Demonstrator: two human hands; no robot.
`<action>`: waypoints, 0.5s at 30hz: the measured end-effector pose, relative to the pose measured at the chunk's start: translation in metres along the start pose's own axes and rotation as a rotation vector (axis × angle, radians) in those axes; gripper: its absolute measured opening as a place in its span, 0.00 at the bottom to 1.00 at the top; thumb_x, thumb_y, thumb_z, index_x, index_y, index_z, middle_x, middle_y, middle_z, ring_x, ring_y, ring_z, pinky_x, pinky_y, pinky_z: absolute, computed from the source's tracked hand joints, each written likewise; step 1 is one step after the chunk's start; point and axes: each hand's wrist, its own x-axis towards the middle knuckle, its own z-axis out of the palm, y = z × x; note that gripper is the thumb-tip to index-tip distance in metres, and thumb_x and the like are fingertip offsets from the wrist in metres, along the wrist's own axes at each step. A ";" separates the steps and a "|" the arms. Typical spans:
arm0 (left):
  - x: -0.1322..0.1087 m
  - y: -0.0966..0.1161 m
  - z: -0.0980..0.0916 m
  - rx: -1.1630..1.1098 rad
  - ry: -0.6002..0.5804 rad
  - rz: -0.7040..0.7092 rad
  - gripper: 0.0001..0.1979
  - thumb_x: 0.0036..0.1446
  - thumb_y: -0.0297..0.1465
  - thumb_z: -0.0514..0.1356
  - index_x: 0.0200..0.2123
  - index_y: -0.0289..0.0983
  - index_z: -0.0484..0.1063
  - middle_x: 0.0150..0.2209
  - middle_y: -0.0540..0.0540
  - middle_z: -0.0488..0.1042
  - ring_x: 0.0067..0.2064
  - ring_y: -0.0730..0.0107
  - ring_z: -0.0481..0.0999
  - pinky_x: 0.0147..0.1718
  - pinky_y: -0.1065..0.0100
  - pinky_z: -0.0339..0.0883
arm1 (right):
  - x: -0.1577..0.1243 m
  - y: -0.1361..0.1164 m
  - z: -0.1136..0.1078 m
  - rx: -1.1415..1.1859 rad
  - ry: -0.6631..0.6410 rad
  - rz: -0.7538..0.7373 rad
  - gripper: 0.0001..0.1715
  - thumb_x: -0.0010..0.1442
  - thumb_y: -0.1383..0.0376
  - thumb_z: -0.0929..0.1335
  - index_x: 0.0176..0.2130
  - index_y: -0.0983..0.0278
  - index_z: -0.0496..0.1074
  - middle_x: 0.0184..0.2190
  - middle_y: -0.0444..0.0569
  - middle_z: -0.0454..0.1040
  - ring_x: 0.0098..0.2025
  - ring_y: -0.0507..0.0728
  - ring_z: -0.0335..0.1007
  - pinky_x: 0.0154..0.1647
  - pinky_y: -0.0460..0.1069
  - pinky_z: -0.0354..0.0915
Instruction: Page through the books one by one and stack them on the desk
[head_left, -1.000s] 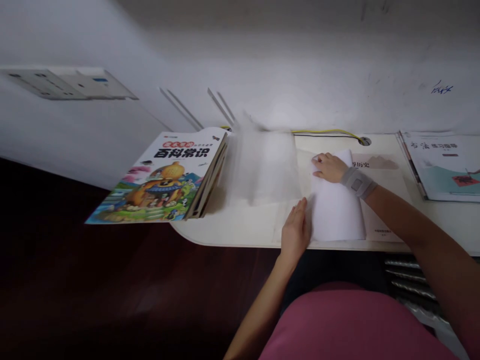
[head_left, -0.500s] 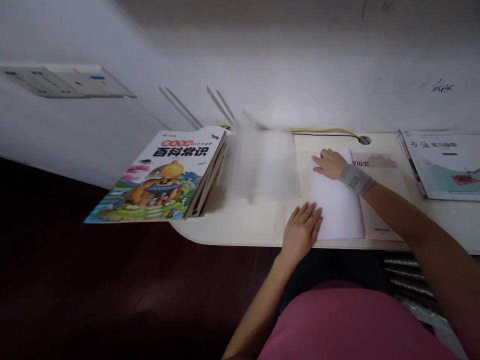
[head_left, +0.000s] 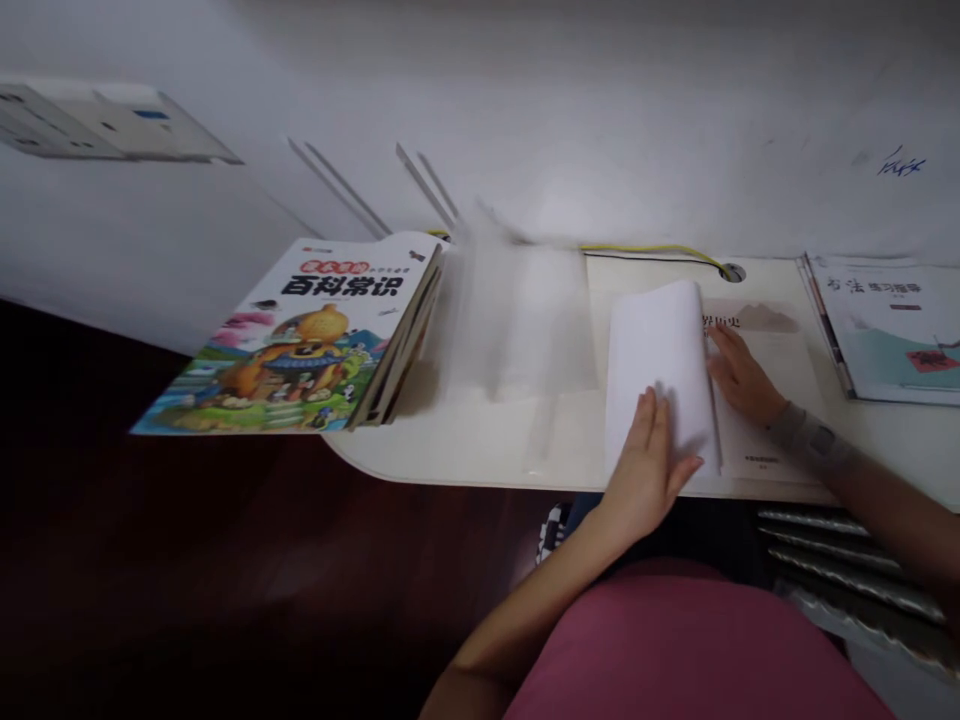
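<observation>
A white folded sheet or cover (head_left: 656, 350) lies over the left part of a pale book (head_left: 772, 400) on the desk (head_left: 465, 450). My left hand (head_left: 649, 455) rests flat on the lower part of the white sheet, fingers stretched out. My right hand (head_left: 739, 375), with a grey wristband, lies flat on the book's cover just right of the sheet's edge, fingers extended toward the printed title.
A stack of books topped by a colourful cartoon cover (head_left: 300, 340) overhangs the desk's left end. A translucent plastic cover (head_left: 525, 320) lies between it and the sheet. More booklets (head_left: 885, 320) sit at the right. A yellow cable (head_left: 652, 250) runs along the wall.
My right hand came off the top of the white sheet and moved down right onto the book cover. My left hand slid from the sheet's left edge onto the sheet. The view shifted slightly.
</observation>
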 end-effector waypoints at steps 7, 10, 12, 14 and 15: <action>0.024 0.010 0.031 0.187 -0.086 -0.079 0.42 0.58 0.51 0.51 0.66 0.30 0.43 0.66 0.23 0.44 0.67 0.36 0.37 0.58 0.36 0.48 | -0.022 -0.001 0.006 -0.015 -0.070 -0.069 0.40 0.64 0.49 0.55 0.67 0.65 0.43 0.68 0.59 0.46 0.68 0.65 0.43 0.63 0.64 0.50; 0.019 0.006 0.034 0.294 -0.089 -0.066 0.41 0.57 0.52 0.52 0.64 0.29 0.52 0.64 0.22 0.50 0.66 0.32 0.40 0.58 0.35 0.48 | -0.019 -0.003 0.005 -0.061 -0.106 -0.090 0.41 0.64 0.48 0.56 0.67 0.65 0.45 0.68 0.60 0.45 0.68 0.65 0.43 0.62 0.64 0.51; 0.016 0.005 0.033 0.344 -0.081 -0.062 0.40 0.57 0.51 0.52 0.63 0.29 0.54 0.63 0.22 0.52 0.66 0.32 0.42 0.58 0.35 0.48 | -0.019 -0.004 0.005 -0.091 -0.116 -0.097 0.41 0.63 0.47 0.57 0.66 0.66 0.47 0.68 0.61 0.46 0.68 0.66 0.43 0.62 0.64 0.51; 0.014 0.004 0.032 0.389 -0.081 -0.058 0.39 0.57 0.51 0.52 0.62 0.29 0.54 0.63 0.23 0.53 0.66 0.34 0.43 0.58 0.36 0.49 | -0.020 -0.005 0.004 -0.115 -0.116 -0.110 0.41 0.63 0.46 0.57 0.66 0.66 0.49 0.67 0.62 0.47 0.68 0.66 0.43 0.62 0.64 0.51; 0.014 0.004 0.032 0.413 -0.087 -0.060 0.39 0.58 0.52 0.52 0.62 0.28 0.54 0.63 0.23 0.54 0.66 0.35 0.44 0.58 0.37 0.49 | -0.020 -0.006 0.005 -0.125 -0.117 -0.118 0.41 0.63 0.46 0.57 0.65 0.67 0.51 0.67 0.62 0.48 0.68 0.66 0.43 0.62 0.64 0.50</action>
